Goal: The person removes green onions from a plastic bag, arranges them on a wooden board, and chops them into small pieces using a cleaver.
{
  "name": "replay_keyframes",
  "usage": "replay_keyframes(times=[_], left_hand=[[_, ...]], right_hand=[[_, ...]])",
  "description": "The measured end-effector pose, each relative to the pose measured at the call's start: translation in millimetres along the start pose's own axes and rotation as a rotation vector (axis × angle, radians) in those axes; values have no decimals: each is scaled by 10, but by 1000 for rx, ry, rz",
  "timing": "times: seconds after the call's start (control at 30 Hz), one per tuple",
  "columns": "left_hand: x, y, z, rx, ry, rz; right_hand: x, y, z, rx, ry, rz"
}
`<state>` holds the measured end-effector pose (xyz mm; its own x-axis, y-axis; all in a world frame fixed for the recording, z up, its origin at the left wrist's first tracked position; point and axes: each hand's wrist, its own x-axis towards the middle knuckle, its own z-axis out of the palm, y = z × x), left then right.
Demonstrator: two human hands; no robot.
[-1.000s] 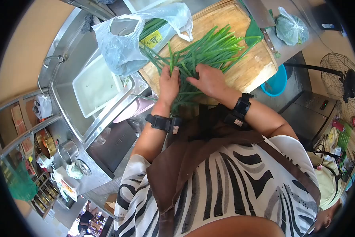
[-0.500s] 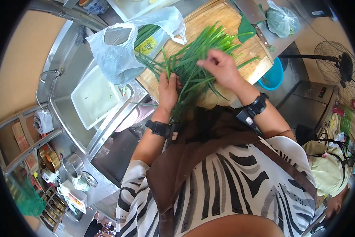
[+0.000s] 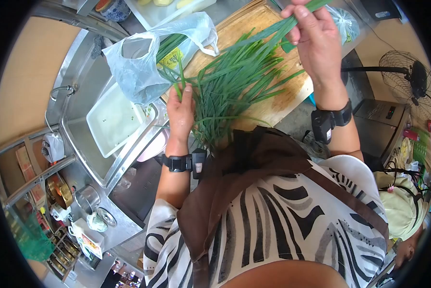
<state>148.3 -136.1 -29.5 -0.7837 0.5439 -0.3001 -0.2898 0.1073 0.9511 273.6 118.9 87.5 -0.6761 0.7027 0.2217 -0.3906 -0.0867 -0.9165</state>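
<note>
A heap of long green stalks (image 3: pixel 239 79) lies across the wooden cutting board (image 3: pixel 254 19). My left hand (image 3: pixel 181 113) is at the heap's left side, closed on a few green stalks between thumb and fingers. Raised over the board's far right corner, my right hand (image 3: pixel 319 48) grips several long stalks (image 3: pixel 278 30) that trail down to the left. Beside the board, a white plastic bag (image 3: pixel 141 72) holds more stalks and something with a yellow label (image 3: pixel 171 58).
At the left is a metal sink (image 3: pixel 76 120) with a white tray (image 3: pixel 112 120) in it. Another tray (image 3: pixel 177 14) stands beyond the bag. A tied bag (image 3: pixel 346 24) lies at the board's far right. A fan (image 3: pixel 418 78) and a person in light clothing (image 3: pixel 402 206) are at the right.
My right hand has moved up and to the right, and now holds stalks up off the heap. My left hand has shifted left, still gripping stalks.
</note>
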Motion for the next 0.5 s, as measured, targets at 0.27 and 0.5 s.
replay_keyframes(times=[0.27, 0.5], left_hand=[[133, 799, 140, 272, 3, 55], [787, 426, 581, 739, -227, 205]], right_hand=[[-255, 591, -59, 233, -25, 493], [-968, 1048, -509, -299, -14, 741]])
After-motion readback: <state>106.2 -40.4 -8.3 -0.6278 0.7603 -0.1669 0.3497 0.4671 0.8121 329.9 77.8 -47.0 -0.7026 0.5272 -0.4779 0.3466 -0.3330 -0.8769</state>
